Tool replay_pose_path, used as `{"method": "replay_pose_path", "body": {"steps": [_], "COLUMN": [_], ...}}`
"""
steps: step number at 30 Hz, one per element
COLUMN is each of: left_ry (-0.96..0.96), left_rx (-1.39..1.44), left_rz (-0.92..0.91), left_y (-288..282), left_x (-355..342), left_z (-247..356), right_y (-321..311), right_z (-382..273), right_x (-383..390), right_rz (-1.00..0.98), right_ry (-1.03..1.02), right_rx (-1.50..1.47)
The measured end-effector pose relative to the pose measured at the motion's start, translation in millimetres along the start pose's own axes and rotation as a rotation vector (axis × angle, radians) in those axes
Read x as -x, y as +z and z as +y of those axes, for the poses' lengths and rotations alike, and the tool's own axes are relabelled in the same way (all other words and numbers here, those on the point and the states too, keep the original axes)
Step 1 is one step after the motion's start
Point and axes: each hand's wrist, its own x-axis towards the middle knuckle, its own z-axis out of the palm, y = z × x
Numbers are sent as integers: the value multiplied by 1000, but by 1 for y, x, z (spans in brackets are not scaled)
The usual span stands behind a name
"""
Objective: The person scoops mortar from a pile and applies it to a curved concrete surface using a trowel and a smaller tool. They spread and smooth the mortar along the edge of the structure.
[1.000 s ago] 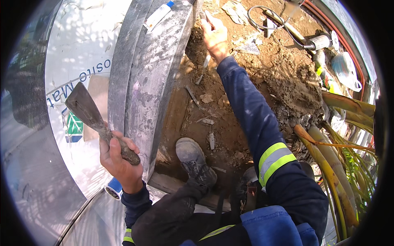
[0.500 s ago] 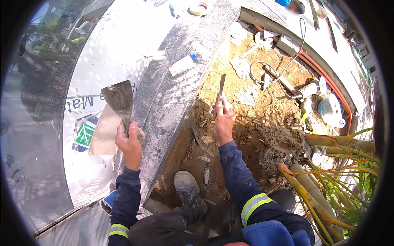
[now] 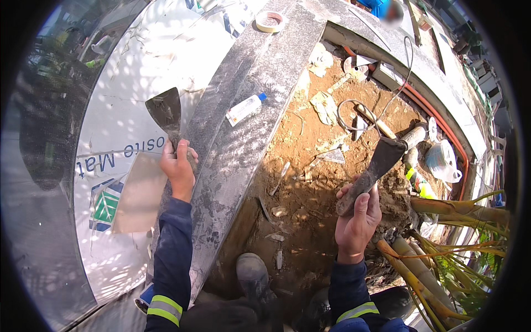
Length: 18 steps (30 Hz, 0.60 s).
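Note:
My left hand (image 3: 178,166) is closed round the handle of a putty knife (image 3: 166,110), its broad dark blade pointing up and away over the white sheet. In my right hand (image 3: 358,221) is a second scraper (image 3: 384,160), held by its thick, dirt-coated handle. The dark blade of that one tilts up to the right, above the soil. Between the hands runs a grey stone ledge (image 3: 232,149), and a white tube with a blue cap (image 3: 246,109) lies on it. Neither blade appears to touch a surface.
A roll of tape (image 3: 270,22) sits at the ledge's far end. The soil pit (image 3: 298,205) holds a triangular trowel (image 3: 332,156), a corded power tool (image 3: 415,135) and a white bucket (image 3: 442,160). Orange conduit (image 3: 442,119) follows the far edge. Plant stems (image 3: 426,265) crowd the right. Another person (image 3: 381,8) is at the top.
My right hand has moved right and nearer, turning its scraper so the blade's broad face shows. The left hand has risen slightly with its putty knife. The view has shifted a little.

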Motion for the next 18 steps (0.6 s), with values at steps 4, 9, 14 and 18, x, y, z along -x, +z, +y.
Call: {"method": "replay_pose_path", "body": {"steps": [4,9,14,18], "left_ry": [-17,-19,18,25], "left_rx": [-21,-18,-35,-42], "left_rz": [-44,-75,-107,-114], "left_y": [-5,-2,-2,-1], "left_x": [-2,-3,-4,-5], "left_z": [0,-1,-1,-3], "right_y": [3,9,18,28], "right_z": [41,107,189,224], "right_x": [9,-19,-87,-118], "right_rz": [-17,-81,-201,-140], "right_ry": [209,346,13,-65], "right_rx": [41,166,382,417]}}
